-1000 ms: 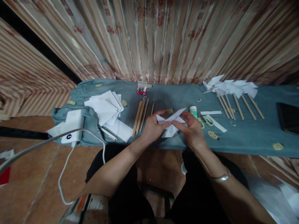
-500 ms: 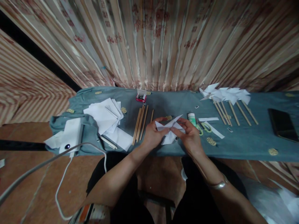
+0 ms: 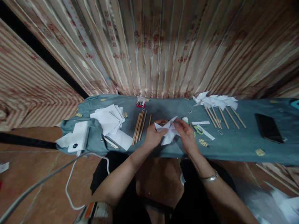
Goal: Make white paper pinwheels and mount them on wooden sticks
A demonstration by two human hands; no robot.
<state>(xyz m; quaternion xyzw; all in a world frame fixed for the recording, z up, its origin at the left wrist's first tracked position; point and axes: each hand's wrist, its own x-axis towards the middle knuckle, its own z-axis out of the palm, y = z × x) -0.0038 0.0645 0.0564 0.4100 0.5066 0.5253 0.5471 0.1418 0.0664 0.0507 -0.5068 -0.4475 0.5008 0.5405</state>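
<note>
Between my hands, over the front part of the cloth-covered table, is a folded white paper pinwheel [image 3: 169,134]. My left hand [image 3: 154,134] pinches it from the left, thumb pressed toward its centre. On the other side my right hand [image 3: 186,133] grips its right edge, fingers partly behind the paper. Several wooden sticks [image 3: 139,127] lie just left of my left hand. Green-handled scissors [image 3: 199,130] and a glue stick [image 3: 185,119] sit beside my right hand, both partly covered by it. White paper strips [image 3: 207,133] lie by the scissors.
Finished pinwheels on sticks [image 3: 216,102] lie at the back right, with a black phone [image 3: 268,127] farther right. A small red box of pins [image 3: 140,102] stands at the back. White paper sheets [image 3: 108,119], a pen [image 3: 111,142] and a cabled power bank [image 3: 78,135] are left.
My right hand has shifted its hold, with its fingers drawn closer round the pinwheel's right edge. The left hand keeps its pinch. The whole view has turned slightly to the right.
</note>
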